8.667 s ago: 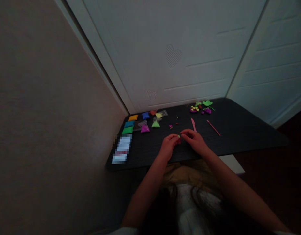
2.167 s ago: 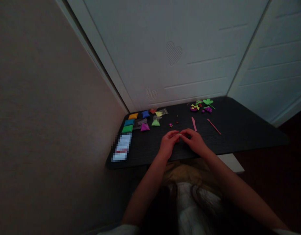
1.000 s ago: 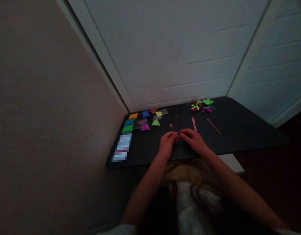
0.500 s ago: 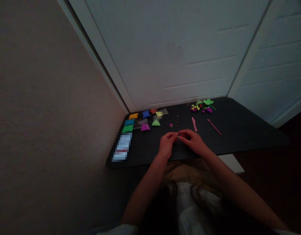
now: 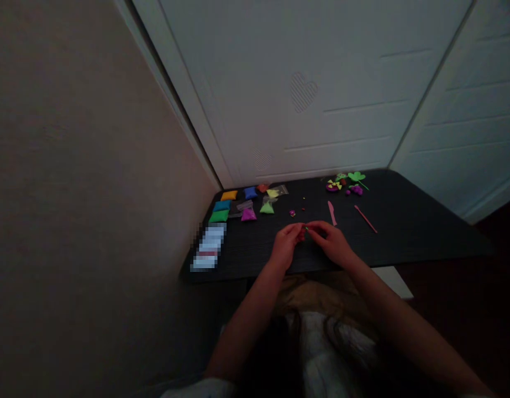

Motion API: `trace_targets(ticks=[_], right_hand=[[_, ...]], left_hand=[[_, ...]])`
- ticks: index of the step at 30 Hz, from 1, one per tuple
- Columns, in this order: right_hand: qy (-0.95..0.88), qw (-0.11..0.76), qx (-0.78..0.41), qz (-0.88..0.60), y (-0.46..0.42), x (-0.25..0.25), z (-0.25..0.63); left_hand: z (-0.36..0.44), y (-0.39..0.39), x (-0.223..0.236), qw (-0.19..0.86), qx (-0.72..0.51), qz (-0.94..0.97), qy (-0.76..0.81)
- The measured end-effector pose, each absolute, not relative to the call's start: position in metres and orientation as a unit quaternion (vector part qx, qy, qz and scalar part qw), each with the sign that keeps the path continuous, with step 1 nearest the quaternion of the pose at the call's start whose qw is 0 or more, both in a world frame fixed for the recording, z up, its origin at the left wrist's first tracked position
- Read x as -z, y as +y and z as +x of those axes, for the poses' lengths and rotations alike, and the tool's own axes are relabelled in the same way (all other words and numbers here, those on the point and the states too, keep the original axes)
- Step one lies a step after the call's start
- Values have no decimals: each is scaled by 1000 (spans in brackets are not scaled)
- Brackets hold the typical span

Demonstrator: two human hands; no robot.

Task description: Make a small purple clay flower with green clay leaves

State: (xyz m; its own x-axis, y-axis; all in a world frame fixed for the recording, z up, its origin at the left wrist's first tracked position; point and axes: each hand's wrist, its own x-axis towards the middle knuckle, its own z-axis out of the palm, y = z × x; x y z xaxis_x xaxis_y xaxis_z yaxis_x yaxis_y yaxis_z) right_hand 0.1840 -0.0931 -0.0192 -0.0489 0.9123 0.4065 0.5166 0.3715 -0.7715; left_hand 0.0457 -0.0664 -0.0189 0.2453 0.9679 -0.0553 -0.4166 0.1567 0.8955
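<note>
Near the table's front edge my two hands meet at the fingertips. A tiny green piece of modelling clay shows between them. My left hand is closed in a pinch on the green bit. My right hand pinches at it from the other side, thumb and forefinger together. Just beyond the hands lie a small pink-and-yellow clay piece and a tiny red bit. A pink plastic knife rests beyond my right hand, with a thin pink modelling stick farther right.
Clay packets lie at the back left, among them orange, blue, green, magenta and light green. A blurred phone-like screen is at the left edge. Purple clay balls and a green clover shape sit back right.
The view has shifted slightly, so the table things appear a little to the right. The fingers have turned a little, and the green clay between them shows more plainly.
</note>
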Motion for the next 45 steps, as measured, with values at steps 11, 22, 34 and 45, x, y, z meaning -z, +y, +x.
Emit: trace_targets(ticks=[11, 22, 34, 45], right_hand=[[-789, 276, -76, -544, -94, 24, 197], [-813, 162, 45, -557, -125, 24, 208], [-808, 120, 67, -573, -125, 25, 208], [-813, 118, 60, -567, -124, 27, 208]], left_hand=[[43, -65, 19, 695, -545, 331, 332], [42, -65, 22, 696, -546, 342, 318], [42, -66, 22, 680, -538, 372, 331], [46, -65, 27, 586, -500, 506, 387]])
